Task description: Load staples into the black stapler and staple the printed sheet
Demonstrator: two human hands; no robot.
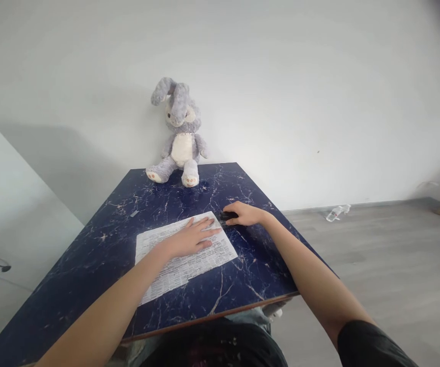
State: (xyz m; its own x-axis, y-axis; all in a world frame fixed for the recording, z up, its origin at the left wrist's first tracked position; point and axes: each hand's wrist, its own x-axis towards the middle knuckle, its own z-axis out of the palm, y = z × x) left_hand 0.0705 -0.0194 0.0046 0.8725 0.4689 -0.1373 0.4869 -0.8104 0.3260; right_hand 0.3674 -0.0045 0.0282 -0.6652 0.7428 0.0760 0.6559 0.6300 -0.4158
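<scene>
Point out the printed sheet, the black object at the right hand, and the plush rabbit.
Printed sheet [204, 259]: head view, lower right of its printed face.
Black object [228, 216]: head view, its uncovered part.
Plush rabbit [182, 148]: head view, its pale belly.

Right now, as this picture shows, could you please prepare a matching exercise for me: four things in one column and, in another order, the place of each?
Things:
1. plush rabbit
2. printed sheet
3. black object
4. clear plastic bottle

Places:
A. under the left hand
B. on the grey floor
C. at the far end of the blue table
D. at the fingertips of the right hand

Pairs: 1-C, 2-A, 3-D, 4-B
</scene>
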